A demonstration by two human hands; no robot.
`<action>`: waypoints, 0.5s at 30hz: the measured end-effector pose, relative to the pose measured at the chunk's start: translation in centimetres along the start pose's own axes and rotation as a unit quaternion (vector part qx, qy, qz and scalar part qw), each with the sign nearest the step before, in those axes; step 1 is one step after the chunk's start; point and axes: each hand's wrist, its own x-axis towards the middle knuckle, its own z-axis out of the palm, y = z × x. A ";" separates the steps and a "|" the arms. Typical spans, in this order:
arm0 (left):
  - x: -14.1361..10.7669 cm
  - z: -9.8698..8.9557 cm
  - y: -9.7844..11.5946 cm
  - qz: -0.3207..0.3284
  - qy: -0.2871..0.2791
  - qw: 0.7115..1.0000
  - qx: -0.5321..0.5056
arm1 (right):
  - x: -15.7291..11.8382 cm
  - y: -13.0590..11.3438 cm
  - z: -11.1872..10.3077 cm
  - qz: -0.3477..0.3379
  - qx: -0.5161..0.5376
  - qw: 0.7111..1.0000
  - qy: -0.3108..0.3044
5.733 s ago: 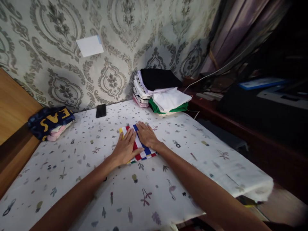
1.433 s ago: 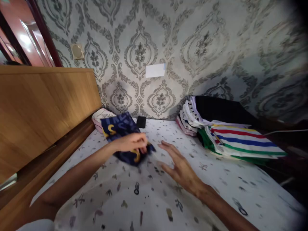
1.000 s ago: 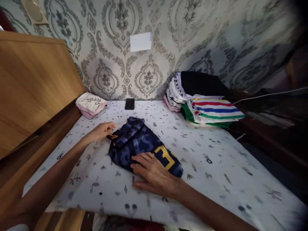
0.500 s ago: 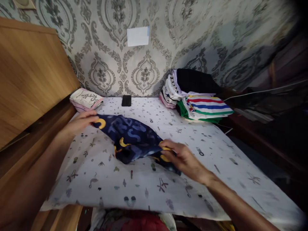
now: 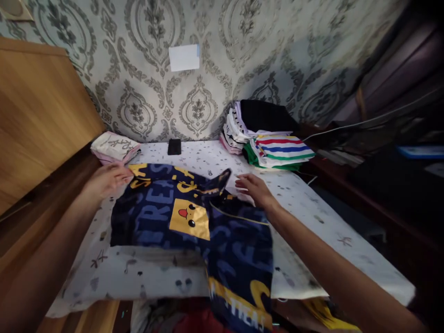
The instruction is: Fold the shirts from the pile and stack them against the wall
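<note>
Here lies navy garment (image 5: 201, 215) over printed cloth (image 5: 294, 199), long axis slanting far left to near right, near end overhanging. Left hand (image 5: 107, 180) pinches its far-left corner; right hand (image 5: 258, 192) nearby, fingers spread.

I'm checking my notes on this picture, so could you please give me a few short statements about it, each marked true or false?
1. The left hand holds the navy garment by an edge. True.
2. The navy garment is folded into a neat square. False: it is opened out, with one part reaching past the near edge of the sheet.
3. A black phone lies left of the striped cloth in the view. True.
4. The phone rests on the striped cloth. False: the two are apart, and the phone lies on the sheet.
5. A white card shows against the patterned wall. True.
</note>
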 end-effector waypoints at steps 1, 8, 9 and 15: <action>-0.1 -0.2 -1.2 -0.017 -0.011 1.000 -0.007 | -0.3 0.9 0.3 0.020 0.004 1.000 0.001; 0.9 -1.1 -5.3 0.080 -0.059 0.970 0.224 | -2.1 0.5 0.6 -0.056 -0.122 0.984 -0.113; 1.3 -0.7 -5.5 0.115 -0.069 0.952 0.274 | -2.2 -0.1 1.1 -0.082 -0.161 0.974 -0.134; 4.4 3.0 -5.9 0.240 -0.081 0.805 0.537 | -2.3 -1.6 4.8 -0.169 -0.334 0.910 -0.179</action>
